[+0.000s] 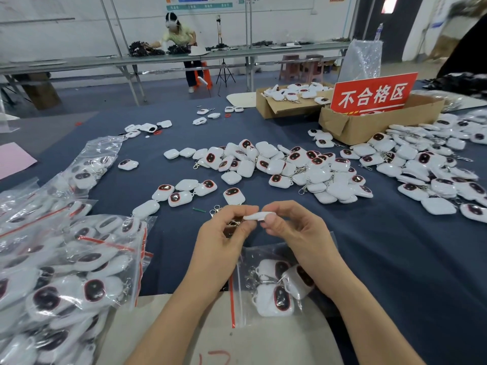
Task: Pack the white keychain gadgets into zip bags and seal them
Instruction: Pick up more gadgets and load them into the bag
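Note:
Both hands meet above the table's near centre. My right hand [287,227] and my left hand [224,227] pinch one white keychain gadget [257,216] between their fingertips, seen edge-on. Metal clasps [234,223] hang under my left fingers. Below my hands lies a clear zip bag [246,291] with a red seal strip, holding three white gadgets with dark oval faces. Loose white gadgets [284,169] are heaped across the blue table beyond my hands.
Filled zip bags [68,259] are stacked at the left. More loose gadgets [432,164] pile at the right, by cardboard boxes [369,122] with a red sign [371,94]. A beige sheet [210,338] lies at the near edge. A person [181,38] works at a far bench.

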